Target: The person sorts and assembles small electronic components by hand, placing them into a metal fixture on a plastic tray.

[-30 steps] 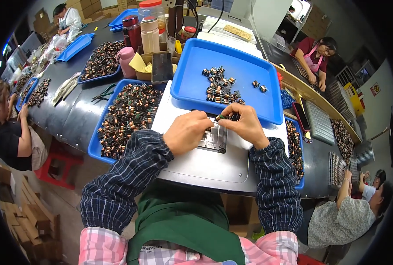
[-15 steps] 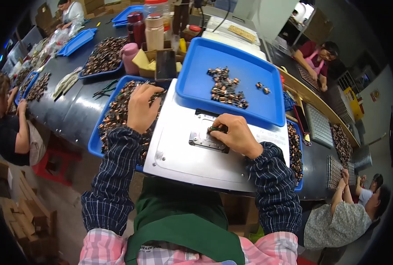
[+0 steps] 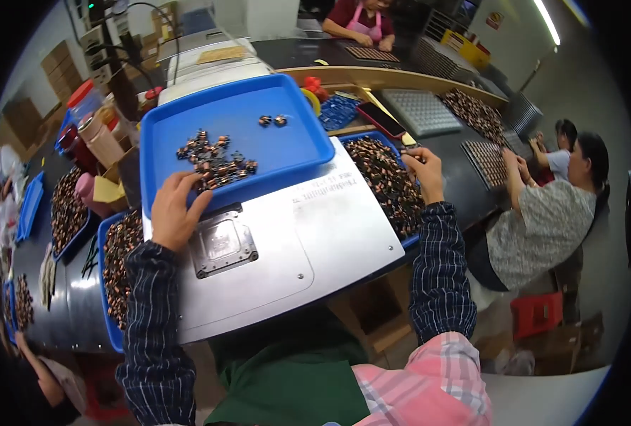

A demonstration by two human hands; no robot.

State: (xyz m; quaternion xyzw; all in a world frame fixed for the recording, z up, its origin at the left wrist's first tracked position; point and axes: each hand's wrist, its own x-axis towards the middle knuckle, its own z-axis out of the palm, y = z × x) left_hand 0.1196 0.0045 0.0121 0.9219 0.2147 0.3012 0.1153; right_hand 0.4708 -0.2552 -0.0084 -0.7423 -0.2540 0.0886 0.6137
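My left hand [image 3: 177,213] hovers by the near left rim of the upper blue tray [image 3: 287,106], beside a square metal fixture [image 3: 225,245] set into a silver plate [image 3: 294,263]. Its thumb and forefinger close round what looks like a small copper-wound coil, partly hidden against the loose coils [image 3: 220,160] behind. Over the right blue tray [image 3: 411,241], heaped with such coils [image 3: 379,188], my right hand [image 3: 427,172] has thumb and fingers drawn together. What lies in that pinch is too small to make out. No part shows in the fixture.
A left blue tray [image 3: 110,326] of coils flanks the silver plate. Beyond the right tray lie a phone [image 3: 381,119] and a pale gridded tray [image 3: 420,111]. Bottles [image 3: 101,142] stand at the far left. Co-workers sit at the right [image 3: 546,213] and far side [image 3: 358,25].
The view has swung right. My right hand has left the fixture for the right coil tray. My left hand has come from the left coil tray to beside the fixture.
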